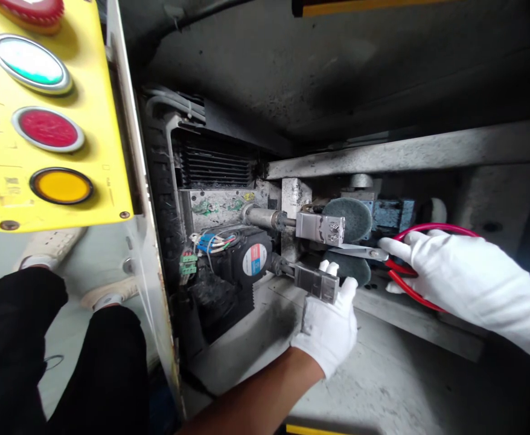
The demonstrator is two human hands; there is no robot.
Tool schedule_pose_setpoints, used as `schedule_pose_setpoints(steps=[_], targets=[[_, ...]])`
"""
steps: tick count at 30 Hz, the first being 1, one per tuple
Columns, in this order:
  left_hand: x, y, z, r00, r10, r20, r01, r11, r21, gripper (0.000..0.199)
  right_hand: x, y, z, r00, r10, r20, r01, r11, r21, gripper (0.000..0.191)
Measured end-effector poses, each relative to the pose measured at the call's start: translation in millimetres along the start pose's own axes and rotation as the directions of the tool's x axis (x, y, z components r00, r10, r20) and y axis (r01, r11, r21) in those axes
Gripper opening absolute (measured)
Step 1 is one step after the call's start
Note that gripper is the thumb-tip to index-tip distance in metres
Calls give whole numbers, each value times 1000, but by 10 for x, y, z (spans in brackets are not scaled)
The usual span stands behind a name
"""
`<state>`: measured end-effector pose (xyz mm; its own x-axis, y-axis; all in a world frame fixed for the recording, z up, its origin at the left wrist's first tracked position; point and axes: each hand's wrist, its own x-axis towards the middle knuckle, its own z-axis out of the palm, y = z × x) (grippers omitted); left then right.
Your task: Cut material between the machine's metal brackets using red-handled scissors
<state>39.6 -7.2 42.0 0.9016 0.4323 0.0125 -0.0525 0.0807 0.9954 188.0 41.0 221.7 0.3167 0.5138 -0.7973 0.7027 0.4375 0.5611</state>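
Inside a dusty machine, my left hand in a white glove reaches up from below, its fingers wrapped round the lower metal block on a shaft. My right hand, also gloved in white, comes from the right and holds red-handled scissors. Their metal blades point left, between the upper metal block and the lower one. Two round grey-green pads sit behind the blocks, the upper pad above the blades and the lower pad partly hidden by my left fingers.
A yellow control box with several buttons stands at the upper left, beside a panel edge. A black motor with wires lies left of the blocks. A metal beam runs above. Legs and shoes show at lower left.
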Motion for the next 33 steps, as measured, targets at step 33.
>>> schedule_pose_setpoints(steps=[33], targets=[[9,-2,45,996,-26,90,21,998,51,55,6,-22,-34,993,30,118,-30,1000,-3,32]])
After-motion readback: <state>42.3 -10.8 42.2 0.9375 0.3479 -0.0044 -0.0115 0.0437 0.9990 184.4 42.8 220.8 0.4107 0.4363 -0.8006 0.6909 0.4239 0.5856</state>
